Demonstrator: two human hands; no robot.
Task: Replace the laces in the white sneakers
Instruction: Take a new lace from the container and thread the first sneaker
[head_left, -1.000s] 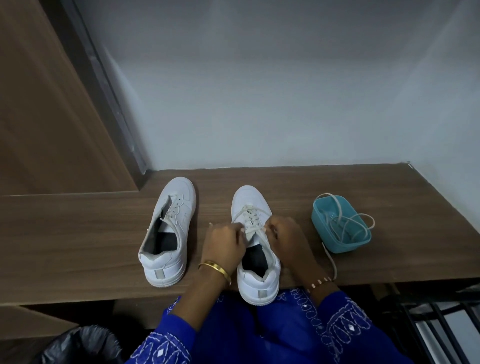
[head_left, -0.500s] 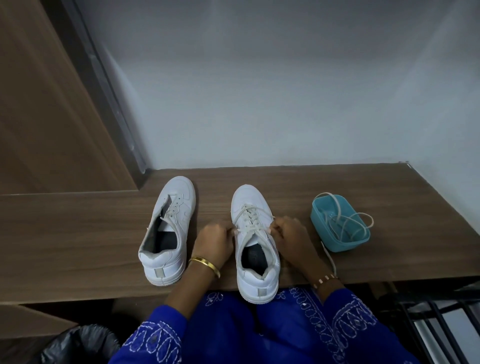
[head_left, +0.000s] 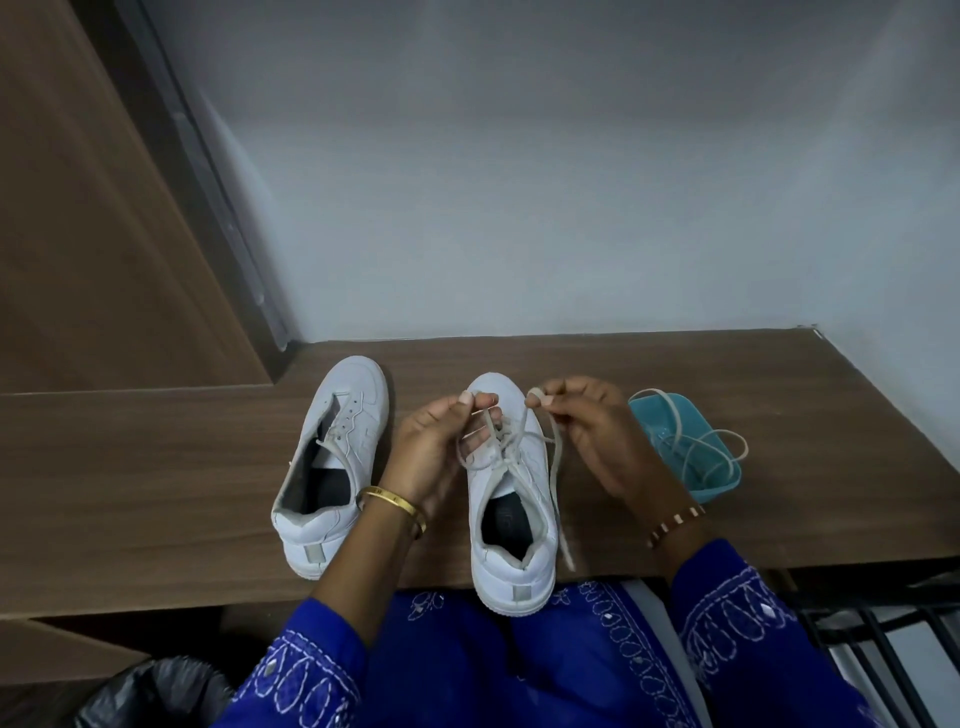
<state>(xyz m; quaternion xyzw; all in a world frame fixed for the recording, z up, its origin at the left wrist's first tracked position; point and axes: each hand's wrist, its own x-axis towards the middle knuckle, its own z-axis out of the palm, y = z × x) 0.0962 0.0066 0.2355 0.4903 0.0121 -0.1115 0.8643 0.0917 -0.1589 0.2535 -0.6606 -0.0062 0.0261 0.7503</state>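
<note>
While over the laced sneaker (head_left: 511, 499): both hands pinch its lace (head_left: 506, 447)
Left hand (head_left: 441, 447): grips one end
Right hand (head_left: 587, 431): grips the other

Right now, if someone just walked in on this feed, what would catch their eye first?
Two hands raised over the near sneaker at the bench's front edge: the left hand and right hand each pinch an end of its lace. Left of it stands the other sneaker, its lace loose. On the right sits a blue tub with more laces spilling out.
</note>
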